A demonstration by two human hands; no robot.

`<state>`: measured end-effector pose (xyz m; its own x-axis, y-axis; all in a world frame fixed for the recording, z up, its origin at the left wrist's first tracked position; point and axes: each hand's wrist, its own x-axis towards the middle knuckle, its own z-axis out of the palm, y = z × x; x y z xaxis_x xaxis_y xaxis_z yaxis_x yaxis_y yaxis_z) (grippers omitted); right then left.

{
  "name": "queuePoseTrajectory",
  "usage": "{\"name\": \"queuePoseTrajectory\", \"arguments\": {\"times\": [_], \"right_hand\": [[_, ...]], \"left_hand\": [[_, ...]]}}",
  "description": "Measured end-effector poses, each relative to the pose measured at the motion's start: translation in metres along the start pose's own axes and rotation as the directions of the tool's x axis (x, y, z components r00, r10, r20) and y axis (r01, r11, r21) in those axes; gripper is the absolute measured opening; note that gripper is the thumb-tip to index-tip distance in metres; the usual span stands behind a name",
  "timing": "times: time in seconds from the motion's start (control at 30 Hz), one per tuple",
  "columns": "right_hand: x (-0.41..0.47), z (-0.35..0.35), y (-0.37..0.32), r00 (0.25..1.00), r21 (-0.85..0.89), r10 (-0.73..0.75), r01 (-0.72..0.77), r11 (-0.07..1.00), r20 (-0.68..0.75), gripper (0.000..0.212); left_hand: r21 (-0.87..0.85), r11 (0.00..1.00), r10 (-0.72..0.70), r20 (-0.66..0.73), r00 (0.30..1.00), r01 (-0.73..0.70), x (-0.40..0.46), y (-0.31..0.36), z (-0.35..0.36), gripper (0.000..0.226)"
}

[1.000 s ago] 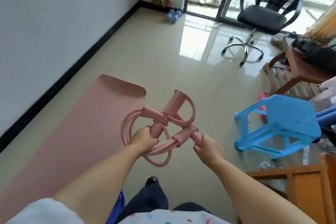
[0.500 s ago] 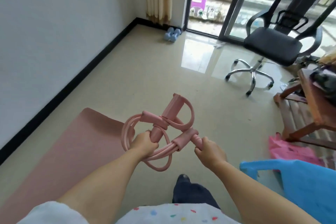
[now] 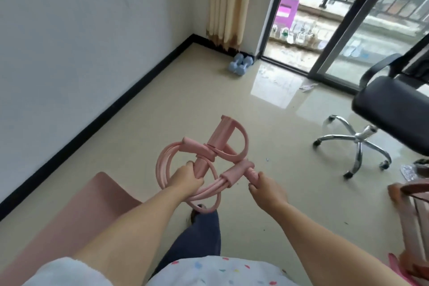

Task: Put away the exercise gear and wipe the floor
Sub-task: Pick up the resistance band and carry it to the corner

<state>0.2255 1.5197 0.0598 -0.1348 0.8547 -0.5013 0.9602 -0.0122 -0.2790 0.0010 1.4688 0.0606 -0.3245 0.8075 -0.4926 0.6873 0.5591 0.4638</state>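
A pink resistance pull band (image 3: 216, 148), with foam handles and looped tubes, hangs in the air in front of me over the cream tiled floor (image 3: 232, 104). My left hand (image 3: 185, 179) grips one foam handle together with the tubes. My right hand (image 3: 264, 186) grips the end of another foam handle to the right. A pink exercise mat (image 3: 76, 213) lies flat on the floor at lower left, its far end just below my left forearm. Two pale blue dumbbells (image 3: 240, 65) rest in the far corner by the curtain.
A black swivel office chair (image 3: 390, 109) stands at right on chrome legs. A wooden piece of furniture (image 3: 415, 202) is at the right edge. Sliding glass doors (image 3: 299, 21) open onto a balcony ahead. A white wall with black skirting (image 3: 92, 132) runs along the left.
The view has risen and moved forward toward the balcony corner; the blue stool has left the frame. Both hands keep the same hold on the pink band.
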Motion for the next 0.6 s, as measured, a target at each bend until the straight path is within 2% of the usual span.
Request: {"name": "queuePoseTrajectory", "arguments": {"times": [0.13, 0.4, 0.5, 0.6], "right_hand": [[0.077, -0.048, -0.040, 1.000, 0.007, -0.004, 0.004, 1.000, -0.017, 0.015], [0.252, -0.124, -0.114, 0.999, 0.038, -0.033, 0.033, 0.999, -0.012, 0.023], [0.329, -0.154, -0.143, 0.996, 0.041, -0.093, 0.093, 0.995, 0.007, 0.023], [0.404, -0.192, -0.169, 0.976, -0.033, -0.214, 0.215, 0.976, 0.036, 0.025]], "left_hand": [[0.048, 0.999, 0.020, 0.021, 1.000, -0.021, 0.092, 0.035, -0.055, 0.031], [0.079, 0.996, 0.031, 0.022, 0.999, -0.032, 0.268, 0.092, -0.147, 0.030], [0.074, 0.997, 0.001, 0.012, 1.000, -0.002, 0.343, 0.110, -0.174, 0.029], [0.057, 0.997, -0.051, 0.011, 0.999, 0.051, 0.414, 0.130, -0.202, 0.032]]}}
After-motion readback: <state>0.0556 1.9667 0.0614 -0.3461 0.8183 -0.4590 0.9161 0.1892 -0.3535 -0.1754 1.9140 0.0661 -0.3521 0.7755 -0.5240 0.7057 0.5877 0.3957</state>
